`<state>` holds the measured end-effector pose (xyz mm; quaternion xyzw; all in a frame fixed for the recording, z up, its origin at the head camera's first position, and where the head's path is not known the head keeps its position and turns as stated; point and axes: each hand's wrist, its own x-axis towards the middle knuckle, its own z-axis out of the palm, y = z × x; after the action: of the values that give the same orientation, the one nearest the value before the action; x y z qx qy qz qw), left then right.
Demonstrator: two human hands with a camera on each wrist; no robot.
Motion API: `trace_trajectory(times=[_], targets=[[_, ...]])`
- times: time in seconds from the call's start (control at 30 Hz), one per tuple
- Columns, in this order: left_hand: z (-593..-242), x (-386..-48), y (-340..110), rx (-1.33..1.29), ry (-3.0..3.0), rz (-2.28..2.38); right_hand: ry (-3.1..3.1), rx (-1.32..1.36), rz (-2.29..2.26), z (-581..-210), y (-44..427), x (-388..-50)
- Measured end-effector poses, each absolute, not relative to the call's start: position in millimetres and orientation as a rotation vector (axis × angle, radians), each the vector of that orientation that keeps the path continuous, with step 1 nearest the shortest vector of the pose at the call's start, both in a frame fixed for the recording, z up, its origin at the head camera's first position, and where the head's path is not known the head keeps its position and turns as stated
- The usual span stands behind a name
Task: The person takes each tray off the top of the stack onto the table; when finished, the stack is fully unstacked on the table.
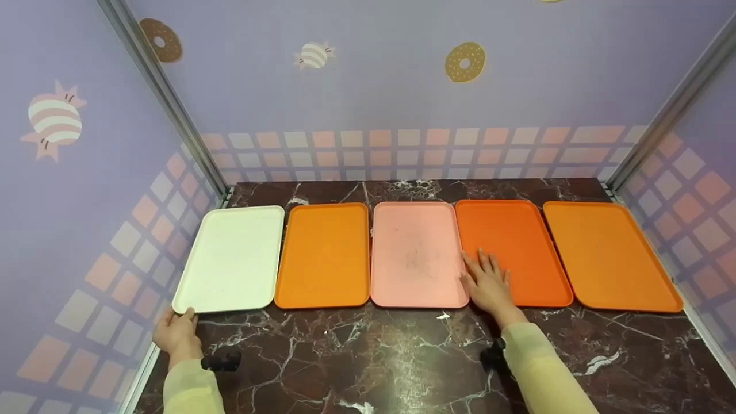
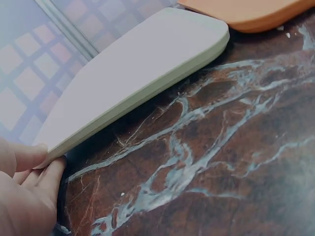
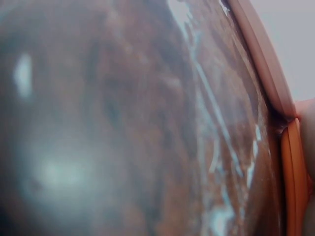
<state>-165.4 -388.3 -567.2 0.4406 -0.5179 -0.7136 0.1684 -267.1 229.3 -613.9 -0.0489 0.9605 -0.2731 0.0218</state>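
A white tray (image 1: 233, 259) lies at the left end of a row of trays. My left hand (image 1: 177, 334) pinches its near left corner; in the left wrist view the thumb (image 2: 29, 155) lies on top of the rim and fingers reach underneath. My right hand (image 1: 489, 287) rests with spread fingers on the left part of a red-orange tray (image 1: 517, 247), its thumb side at the border with a pink tray (image 1: 417, 253). In the right wrist view, the pink tray's edge (image 3: 268, 64) meets the red-orange tray's edge (image 3: 291, 167); most of the hand is cut off there.
An orange tray (image 1: 325, 259) lies between the white and pink trays, another (image 1: 612, 259) at the right end. They lie on a dark marbled tabletop (image 1: 345, 362). Patterned walls (image 1: 391, 92) with metal corner posts enclose the back and sides.
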Motion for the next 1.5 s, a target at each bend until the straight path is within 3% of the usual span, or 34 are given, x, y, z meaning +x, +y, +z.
trace_trajectory(times=[0.8, 1.5], targets=[[-579, -172, -383, 1.265, -1.912, -1.468, 2.958, -0.144, -0.841, -615, 230, -268], [-582, -168, -357, 1.191, -1.77, -1.531, 2.964, -0.145, -0.826, -613, 229, -269]])
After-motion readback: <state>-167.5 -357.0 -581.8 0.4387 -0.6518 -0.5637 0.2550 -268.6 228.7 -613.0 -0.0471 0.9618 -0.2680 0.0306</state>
